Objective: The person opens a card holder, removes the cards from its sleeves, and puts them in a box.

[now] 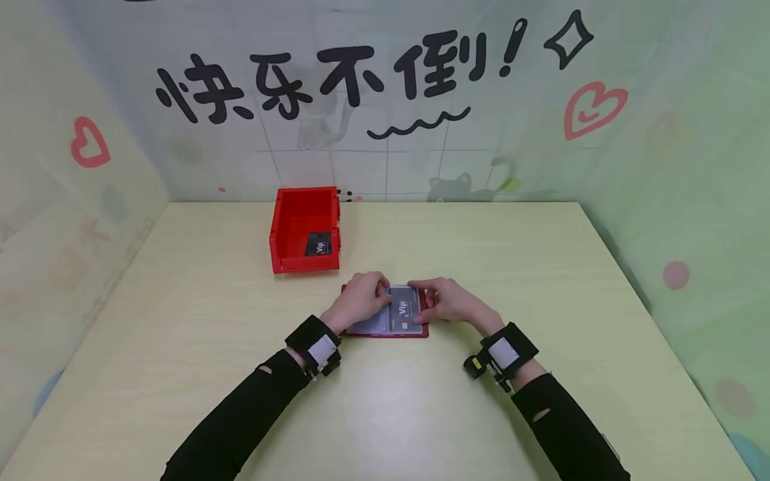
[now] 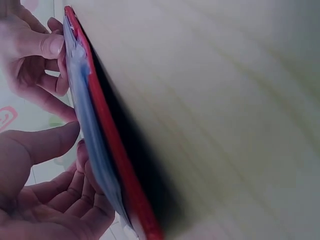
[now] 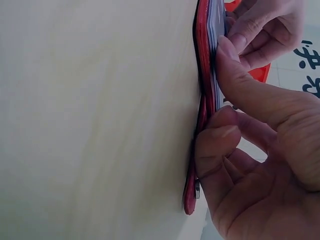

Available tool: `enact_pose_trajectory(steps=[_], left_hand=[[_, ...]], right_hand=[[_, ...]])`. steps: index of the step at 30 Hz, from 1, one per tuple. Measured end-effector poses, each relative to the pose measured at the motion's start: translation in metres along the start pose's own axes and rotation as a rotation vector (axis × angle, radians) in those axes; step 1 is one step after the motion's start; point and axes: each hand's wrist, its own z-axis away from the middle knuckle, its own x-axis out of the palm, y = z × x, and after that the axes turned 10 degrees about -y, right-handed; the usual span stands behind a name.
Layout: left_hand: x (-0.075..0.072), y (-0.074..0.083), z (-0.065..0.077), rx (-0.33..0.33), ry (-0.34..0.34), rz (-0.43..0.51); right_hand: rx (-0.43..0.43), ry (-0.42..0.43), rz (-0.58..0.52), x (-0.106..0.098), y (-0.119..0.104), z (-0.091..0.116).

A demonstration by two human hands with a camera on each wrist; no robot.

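Red wallet (image 1: 388, 335) lies spread on the counter (image 1: 385, 414) under your hands, its clear sleeves (image 1: 371, 325) facing up. Your left hand (image 1: 359, 297) pinches at a sleeve's edge; your right hand (image 1: 451, 304) grips the wallet's right side, thumb and fingers curled at the edge. Grey card (image 1: 404, 308) marked "Vip" sits toward the right, between your fingertips; cannot tell whether it lies fully inside its sleeve. Red bin (image 1: 305, 264) stands behind, to the left, with a dark card (image 1: 318, 244) in it. Judgement: step in hand looks like working card against sleeve. Hold the wallet flat with the right, lift only the sleeve's lip with the left, and slide the card squarely; skewing could crease the plastic.
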Motion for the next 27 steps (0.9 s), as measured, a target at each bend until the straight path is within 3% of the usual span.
enact_pose_trajectory(steps=[16, 27], left_hand=[[-0.0021, -0.0019, -0.0001, -0.011, -0.010, 0.033], [-0.0098, -0.0036, 0.0007, -0.079, -0.081, 0.216]], right_hand=[[0.003, -0.023, -0.003, -0.0024, -0.0020, 0.0015], [0.017, -0.012, -0.002, -0.0012, -0.0024, 0.0013]])
